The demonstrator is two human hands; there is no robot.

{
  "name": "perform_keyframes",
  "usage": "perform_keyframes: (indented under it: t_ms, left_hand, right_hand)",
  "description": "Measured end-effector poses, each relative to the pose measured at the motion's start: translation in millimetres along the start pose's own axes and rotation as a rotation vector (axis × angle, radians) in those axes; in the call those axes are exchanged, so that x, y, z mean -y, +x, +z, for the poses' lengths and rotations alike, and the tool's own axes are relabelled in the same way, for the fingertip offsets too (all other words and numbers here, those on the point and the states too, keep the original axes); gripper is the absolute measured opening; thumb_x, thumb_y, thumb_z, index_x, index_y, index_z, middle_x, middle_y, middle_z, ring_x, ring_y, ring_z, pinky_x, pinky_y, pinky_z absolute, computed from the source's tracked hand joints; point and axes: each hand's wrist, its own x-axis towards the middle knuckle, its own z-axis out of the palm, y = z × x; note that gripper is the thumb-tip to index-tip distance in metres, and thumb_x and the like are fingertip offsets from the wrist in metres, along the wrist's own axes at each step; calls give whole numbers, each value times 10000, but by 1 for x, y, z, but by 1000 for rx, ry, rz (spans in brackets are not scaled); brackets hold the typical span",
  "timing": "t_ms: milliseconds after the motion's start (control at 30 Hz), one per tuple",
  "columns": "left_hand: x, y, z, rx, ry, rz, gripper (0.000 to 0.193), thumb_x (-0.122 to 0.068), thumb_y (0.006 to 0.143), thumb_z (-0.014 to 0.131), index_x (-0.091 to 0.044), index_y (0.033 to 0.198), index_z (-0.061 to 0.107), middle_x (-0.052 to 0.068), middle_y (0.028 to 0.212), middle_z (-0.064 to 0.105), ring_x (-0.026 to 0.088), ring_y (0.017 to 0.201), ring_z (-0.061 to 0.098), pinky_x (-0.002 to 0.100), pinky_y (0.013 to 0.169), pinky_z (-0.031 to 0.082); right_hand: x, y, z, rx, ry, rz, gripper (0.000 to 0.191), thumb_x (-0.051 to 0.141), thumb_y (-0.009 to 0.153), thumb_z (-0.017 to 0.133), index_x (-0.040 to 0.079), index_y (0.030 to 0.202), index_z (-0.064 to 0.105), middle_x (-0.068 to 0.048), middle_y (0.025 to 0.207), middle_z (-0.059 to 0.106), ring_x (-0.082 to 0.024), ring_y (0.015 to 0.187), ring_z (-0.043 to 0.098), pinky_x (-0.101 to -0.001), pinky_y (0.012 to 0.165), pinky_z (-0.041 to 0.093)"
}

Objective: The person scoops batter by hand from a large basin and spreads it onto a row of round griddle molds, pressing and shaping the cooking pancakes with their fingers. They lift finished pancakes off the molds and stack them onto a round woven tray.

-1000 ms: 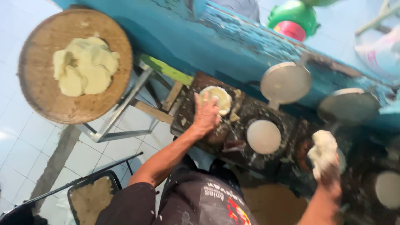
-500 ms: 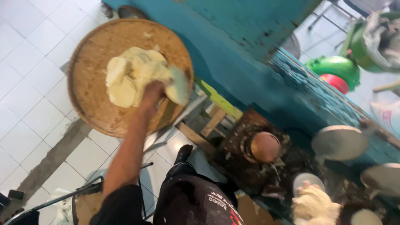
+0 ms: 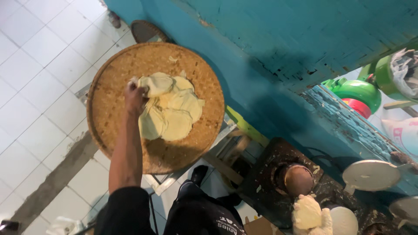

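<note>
Woven bamboo makes up the big round tray (image 3: 109,109), its surface a tight, coarse golden-brown weave with a thicker rim. It rests on a metal-framed stand (image 3: 174,180) above the white tiled floor (image 3: 39,65). On its middle lies a loose pile of thin, pale yellow crepe skins (image 3: 174,113), soft round sheets that overlap and fold at the edges. My left hand (image 3: 135,95) reaches out over the tray, and its grip is pressed together on the top skin (image 3: 157,82) at the pile's far left edge, pinching the limp sheet so that it bunches between my fingers. My dark sleeve (image 3: 124,209) covers the arm near the bottom of the view.

Down at the lower right, my right hand (image 3: 307,213) is wrapped round a lump of pale, sticky-looking dough (image 3: 305,209); the hand is all but hidden under it, so I cannot tell how the fingers lie. Just beside it sits a small round griddle (image 3: 298,179) with a brownish, rusty face, set in a blackened, batter-spattered stove top (image 3: 265,174). Another round griddle (image 3: 344,219) close to the dough is coated white. Two flat, pale round lids (image 3: 370,175) hang further right. A rough wall painted turquoise (image 3: 278,48) runs behind everything, its paint chipped.
</note>
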Motion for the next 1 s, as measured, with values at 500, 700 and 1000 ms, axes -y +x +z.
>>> perform_keyframes:
  t_ms: [500,700,1000]
  left_hand:
    - [-10,-6,17,254,1087,716,674,-196,994,715,41,1574,465,285,1550,535,442,1424,499,555,1162,378]
    - [-5,-24,52,540,1011,131,581,-306,1018,494,29,1492,519,273,1346,644,414,1268,588,455,1101,414]
    - [116,-193,176,725,148,-98,599,-385,1045,441,-119,1566,313,187,1570,449,338,1450,467,473,1149,385]
  right_hand:
    - [9,-39,-31,-207,103,-120,415,323,1050,506,-45,1236,558,-207,1256,659,-387,1163,665,-544,947,593]
    - [21,-45,-88,-311,186,-212,389,300,1036,513,-18,1245,592,-172,1226,687,-332,1116,693,-501,917,604]
    - [-12,91,-17,-111,-1197,-620,370,164,894,618,7,1218,703,-166,1201,708,-333,1109,665,-436,1003,527]
